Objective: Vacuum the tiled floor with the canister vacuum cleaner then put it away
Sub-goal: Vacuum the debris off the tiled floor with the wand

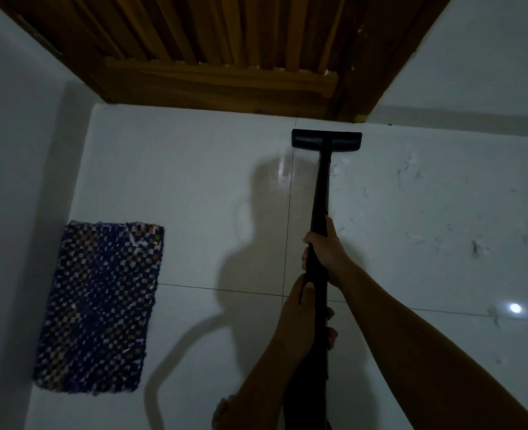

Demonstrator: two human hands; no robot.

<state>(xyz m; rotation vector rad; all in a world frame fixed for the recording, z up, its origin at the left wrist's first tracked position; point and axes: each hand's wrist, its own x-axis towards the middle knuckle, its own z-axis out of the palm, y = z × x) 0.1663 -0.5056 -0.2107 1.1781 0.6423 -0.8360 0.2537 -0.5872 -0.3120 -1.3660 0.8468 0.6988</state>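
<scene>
A black vacuum wand (321, 193) runs from my hands out to a flat black floor head (326, 140), which rests on the white tiled floor (194, 181) just in front of a wooden door. My right hand (326, 249) grips the wand higher up the shaft. Below it, my left hand (306, 318) wraps around the same wand. The canister body and hose are out of view. Dust smears and bits of debris (473, 246) mark the tiles to the right of the wand.
A slatted wooden door (225, 41) in a dark frame closes off the far side. A blue and white woven mat (101, 305) lies on the floor at the left, against a white wall (14, 181). Another white wall (489, 57) stands at the far right.
</scene>
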